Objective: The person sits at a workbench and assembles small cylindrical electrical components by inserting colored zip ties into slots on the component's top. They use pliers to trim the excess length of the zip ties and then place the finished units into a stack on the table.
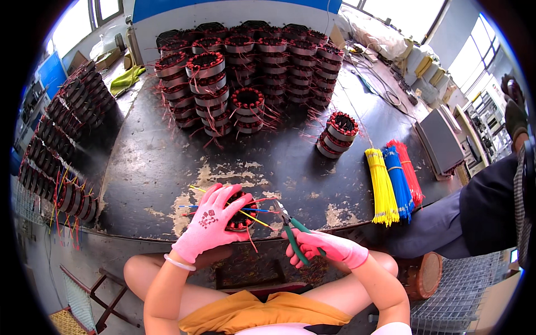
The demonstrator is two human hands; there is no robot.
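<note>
My left hand [212, 220], in a pink glove, is closed around a motor stator [241, 223] at the table's front edge. Red windings ring the stator's open top, partly hidden by my fingers. Yellow, blue and red lead wires stick out from it to both sides. In my right hand [324, 248], also gloved in pink, are green-handled pliers [295, 237]. Their metal jaws point up and away, right at the ends of the wires on the stator's right side. Whether the jaws grip a wire is too small to tell.
Stacked stators [206, 67] fill the back of the dark, worn table [268, 167]; a short stack [338, 134] stands apart. Yellow [381, 187], blue [397, 178] and red [406, 173] wire bundles lie at right. More stators [72, 123] line the left. Another person's leg [432, 220] is at right.
</note>
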